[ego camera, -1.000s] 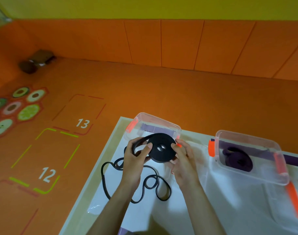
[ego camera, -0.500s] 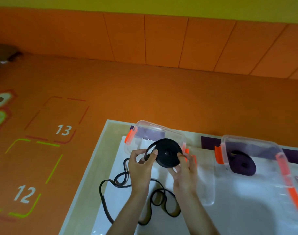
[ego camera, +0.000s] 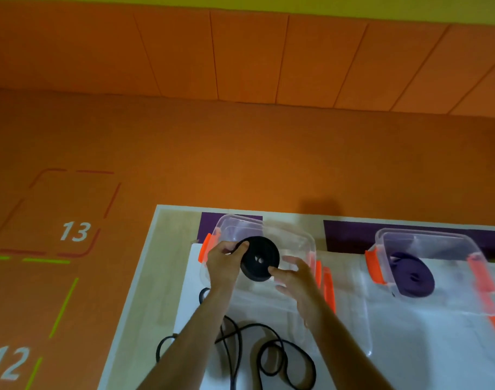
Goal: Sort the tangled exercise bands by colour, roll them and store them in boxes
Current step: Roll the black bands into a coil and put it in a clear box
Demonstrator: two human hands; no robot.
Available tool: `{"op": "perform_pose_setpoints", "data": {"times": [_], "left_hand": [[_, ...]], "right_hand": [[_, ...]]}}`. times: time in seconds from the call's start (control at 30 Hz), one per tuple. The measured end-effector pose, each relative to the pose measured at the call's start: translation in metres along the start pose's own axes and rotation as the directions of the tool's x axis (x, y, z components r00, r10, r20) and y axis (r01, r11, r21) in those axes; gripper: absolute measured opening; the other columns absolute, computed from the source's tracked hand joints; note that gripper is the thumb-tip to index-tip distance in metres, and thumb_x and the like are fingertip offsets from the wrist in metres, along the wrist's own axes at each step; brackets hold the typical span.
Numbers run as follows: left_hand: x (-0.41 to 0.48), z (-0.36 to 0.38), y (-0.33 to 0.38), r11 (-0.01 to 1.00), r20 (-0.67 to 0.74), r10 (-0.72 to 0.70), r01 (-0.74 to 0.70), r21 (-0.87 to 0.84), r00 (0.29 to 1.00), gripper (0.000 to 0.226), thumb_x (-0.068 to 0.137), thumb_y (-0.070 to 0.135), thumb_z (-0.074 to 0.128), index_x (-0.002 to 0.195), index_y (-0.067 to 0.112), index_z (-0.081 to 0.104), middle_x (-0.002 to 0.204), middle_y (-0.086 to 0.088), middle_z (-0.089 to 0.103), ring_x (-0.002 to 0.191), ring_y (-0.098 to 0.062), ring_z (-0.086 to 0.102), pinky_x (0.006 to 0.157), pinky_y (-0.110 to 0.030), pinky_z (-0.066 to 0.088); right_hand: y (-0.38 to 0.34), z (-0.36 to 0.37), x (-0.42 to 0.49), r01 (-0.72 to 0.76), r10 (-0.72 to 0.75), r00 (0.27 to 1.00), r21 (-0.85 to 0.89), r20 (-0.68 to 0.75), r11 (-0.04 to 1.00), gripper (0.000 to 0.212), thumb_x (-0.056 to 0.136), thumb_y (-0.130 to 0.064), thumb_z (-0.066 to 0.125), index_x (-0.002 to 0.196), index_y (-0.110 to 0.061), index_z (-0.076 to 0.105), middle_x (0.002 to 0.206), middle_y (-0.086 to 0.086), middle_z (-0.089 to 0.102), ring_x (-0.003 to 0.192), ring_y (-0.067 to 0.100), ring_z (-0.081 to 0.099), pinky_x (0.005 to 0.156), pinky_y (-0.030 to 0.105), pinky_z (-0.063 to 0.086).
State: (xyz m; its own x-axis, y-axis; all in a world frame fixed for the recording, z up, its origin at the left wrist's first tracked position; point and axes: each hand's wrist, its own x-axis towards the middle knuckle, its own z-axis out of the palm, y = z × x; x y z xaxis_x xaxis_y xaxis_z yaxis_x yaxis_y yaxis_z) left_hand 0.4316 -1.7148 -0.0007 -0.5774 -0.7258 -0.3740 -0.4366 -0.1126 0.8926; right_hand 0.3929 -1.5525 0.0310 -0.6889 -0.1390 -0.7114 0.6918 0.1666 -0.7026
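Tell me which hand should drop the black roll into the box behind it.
Likely left. The left hand grips the black roll by its rim, in front of the left box; the right hand only touches its edge with relaxed fingers.

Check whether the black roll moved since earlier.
Yes: the black roll moved forward, from the near rim of the left clear box to over its opening.

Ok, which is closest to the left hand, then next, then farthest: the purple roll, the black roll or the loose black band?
1. Black roll: the left hand grips it, so it is touching.
2. Loose band: on the table, just below that hand.
3. Purple roll: far off to the right, inside the right box.
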Motion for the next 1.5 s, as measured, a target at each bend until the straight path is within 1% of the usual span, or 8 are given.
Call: {"op": "perform_pose_setpoints", "data": {"times": [0.07,0.33,0.67,0.77,1.03,1.3,1.4,1.5], "left_hand": [[0.015,0.008,-0.006,0.994,0.059,0.010,-0.016,0.112,0.998,0.016,0.089,0.020,0.085,0.092,0.004,0.081,0.091,-0.011,0.079,0.093,-0.031,0.073,0.090,-0.039,0.058],[0.051,0.034,-0.025,0.876,0.212,-0.012,-0.092,0.473,0.977,0.028,0.097,0.036,0.076,0.106,0.009,0.081,0.109,-0.008,0.080,0.105,-0.023,0.072,0.099,-0.029,0.049],[0.081,0.046,-0.047,0.776,0.321,-0.065,-0.155,0.612,0.945,0.026,0.102,0.031,0.069,0.113,0.008,0.076,0.112,-0.010,0.077,0.108,-0.024,0.070,0.094,-0.023,0.047],[0.089,0.047,-0.050,0.741,0.322,-0.073,-0.165,0.651,0.944,0.030,0.103,0.035,0.067,0.112,0.008,0.075,0.111,-0.010,0.076,0.104,-0.023,0.070,0.104,-0.030,0.051],[0.087,0.048,-0.051,0.751,0.302,-0.086,-0.138,0.646,0.949,0.018,0.102,0.028,0.070,0.102,0.010,0.065,0.101,-0.009,0.070,0.091,-0.017,0.060,0.088,-0.026,0.048],[0.073,0.041,-0.033,0.753,0.338,-0.113,-0.142,0.643,0.934,0.022,0.101,0.017,0.061,0.120,0.006,0.058,0.111,-0.010,0.061,0.097,-0.020,0.062,0.084,-0.031,0.053],[0.054,0.018,-0.016,0.710,0.481,-0.050,-0.307,0.633,0.875,0.032,0.104,0.018,0.060,0.134,0.007,0.054,0.127,-0.012,0.062,0.115,-0.026,0.064,0.093,-0.031,0.055],[0.025,-0.019,-0.001,0.608,0.635,0.152,-0.578,0.544,0.758,0.025,0.106,0.019,0.060,0.129,0.013,0.068,0.119,-0.005,0.073,0.101,-0.016,0.068,0.093,-0.021,0.052]], "right_hand": [[0.005,0.001,0.015,-0.044,0.051,0.998,-0.128,0.048,0.991,0.054,0.085,-0.005,0.085,0.132,-0.010,0.058,0.119,0.021,0.069,0.104,0.034,0.073,0.084,0.036,0.063],[0.028,0.014,0.065,-0.193,0.202,0.977,-0.118,0.071,0.974,0.053,0.087,0.010,0.076,0.132,-0.003,0.051,0.111,0.028,0.072,0.098,0.042,0.076,0.075,0.041,0.065],[0.044,0.013,0.106,-0.047,0.052,0.999,-0.523,-0.005,0.851,0.049,0.089,0.000,0.075,0.129,-0.012,0.049,0.122,0.018,0.062,0.105,0.034,0.071,0.083,0.046,0.065],[0.046,0.018,0.111,-0.046,0.053,0.999,-0.540,-0.004,0.840,0.051,0.088,-0.001,0.078,0.125,-0.016,0.046,0.122,0.016,0.059,0.108,0.034,0.069,0.080,0.044,0.066],[0.053,0.014,0.115,0.005,-0.037,0.999,-0.602,-0.039,0.799,0.055,0.087,-0.002,0.077,0.128,-0.017,0.044,0.111,0.015,0.064,0.102,0.032,0.070,0.084,0.046,0.064],[0.040,0.014,0.110,0.046,-0.084,0.996,-0.629,-0.030,0.776,0.048,0.092,-0.003,0.070,0.133,-0.014,0.048,0.115,0.018,0.067,0.096,0.029,0.071,0.076,0.038,0.063],[0.025,0.012,0.085,0.178,-0.233,0.972,-0.689,0.014,0.702,0.043,0.097,-0.012,0.067,0.136,-0.015,0.051,0.108,0.013,0.071,0.083,0.019,0.068,0.061,0.027,0.055],[0.020,0.002,0.041,0.442,-0.533,0.836,-0.737,0.132,0.511,0.023,0.101,-0.015,0.062,0.125,-0.017,0.062,0.108,0.006,0.075,0.091,0.019,0.071,0.076,0.037,0.062]]}}
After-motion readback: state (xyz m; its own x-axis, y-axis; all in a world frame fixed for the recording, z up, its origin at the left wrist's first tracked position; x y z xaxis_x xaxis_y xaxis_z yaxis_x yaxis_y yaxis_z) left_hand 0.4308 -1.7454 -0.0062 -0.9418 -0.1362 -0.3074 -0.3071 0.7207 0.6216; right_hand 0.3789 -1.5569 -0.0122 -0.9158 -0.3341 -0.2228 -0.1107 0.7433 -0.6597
